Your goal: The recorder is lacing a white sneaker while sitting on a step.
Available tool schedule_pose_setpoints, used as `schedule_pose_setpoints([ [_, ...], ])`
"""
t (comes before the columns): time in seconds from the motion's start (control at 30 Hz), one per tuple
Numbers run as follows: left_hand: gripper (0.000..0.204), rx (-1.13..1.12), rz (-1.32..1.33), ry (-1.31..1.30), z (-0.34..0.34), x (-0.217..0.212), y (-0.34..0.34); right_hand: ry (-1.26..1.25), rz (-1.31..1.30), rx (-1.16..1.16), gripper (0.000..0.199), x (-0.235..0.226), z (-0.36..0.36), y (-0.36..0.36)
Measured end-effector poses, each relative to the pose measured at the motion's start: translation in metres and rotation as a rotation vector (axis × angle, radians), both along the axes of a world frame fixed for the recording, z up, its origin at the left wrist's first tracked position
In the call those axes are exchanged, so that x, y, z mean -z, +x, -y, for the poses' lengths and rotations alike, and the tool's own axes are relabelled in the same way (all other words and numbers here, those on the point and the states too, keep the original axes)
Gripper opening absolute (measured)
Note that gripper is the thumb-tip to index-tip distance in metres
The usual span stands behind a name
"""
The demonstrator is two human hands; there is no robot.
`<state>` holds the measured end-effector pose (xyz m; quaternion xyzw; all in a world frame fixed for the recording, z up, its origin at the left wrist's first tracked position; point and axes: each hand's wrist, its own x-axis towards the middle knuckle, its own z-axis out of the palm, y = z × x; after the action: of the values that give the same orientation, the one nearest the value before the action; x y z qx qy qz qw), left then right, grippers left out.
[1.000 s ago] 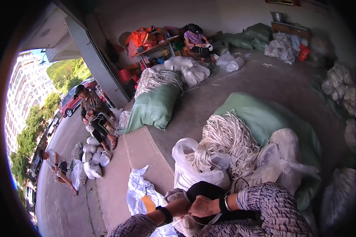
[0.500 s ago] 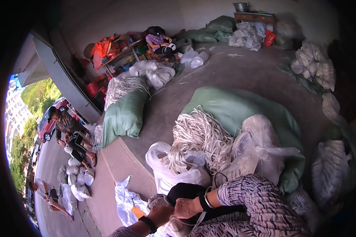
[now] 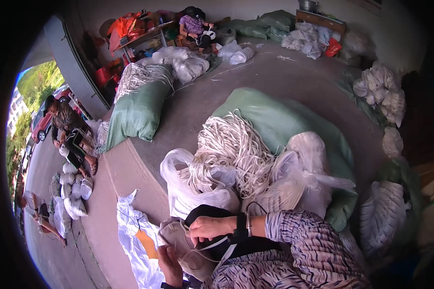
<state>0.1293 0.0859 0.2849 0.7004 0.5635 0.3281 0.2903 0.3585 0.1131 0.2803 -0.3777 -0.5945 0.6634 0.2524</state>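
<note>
A pale grey-white shoe upper (image 3: 176, 236) lies over my lap at the bottom of the view, with its opening and eyelet edges turned up. My left hand (image 3: 169, 266) grips its near left side, thumb along the edge. My right hand (image 3: 211, 228) is above its right side, fingers pinched on a white lace (image 3: 212, 244) that runs across the upper and over my dark lap. The fingertips of the right hand partly hide the lace. A large heap of white laces (image 3: 236, 154) lies just beyond my hands, beside an open white plastic bag (image 3: 197, 197).
A green sack (image 3: 284, 120) lies behind the laces, with a tied clear bag (image 3: 306, 168) against it. White plastic sheeting (image 3: 132, 236) spreads at my left. Another green sack (image 3: 137, 111) stands farther off. Two people sit outside at left; another sits by the far wall.
My hands, close together before, have moved apart; the right is now higher over the upper with the lace. The upper is turned more into sight. The whole view has shifted slightly.
</note>
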Motion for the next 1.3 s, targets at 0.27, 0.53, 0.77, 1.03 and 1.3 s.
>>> schedule_pose_setpoints([
  [0.27,0.006,-0.014,0.328,-0.230,0.042,0.026,-0.024,-0.128,-1.156,1.291,0.036,-0.061,-0.007,0.259],
  [0.53,0.016,0.029,0.768,-0.496,0.036,0.008,-0.050,-0.187,-0.242,0.531,0.030,-0.019,-0.024,0.091],
  [0.77,0.019,-0.134,0.764,-0.444,0.043,0.019,-0.043,0.187,0.485,-0.509,0.022,-0.010,0.016,-0.052],
  [1.03,0.012,-0.047,0.486,-0.390,0.042,0.028,-0.051,0.050,0.358,-0.185,0.026,-0.042,-0.014,-0.042],
  [1.3,0.009,-0.145,0.274,-0.095,0.050,0.027,-0.040,-0.131,0.123,-0.071,0.034,-0.022,-0.013,-0.082],
])
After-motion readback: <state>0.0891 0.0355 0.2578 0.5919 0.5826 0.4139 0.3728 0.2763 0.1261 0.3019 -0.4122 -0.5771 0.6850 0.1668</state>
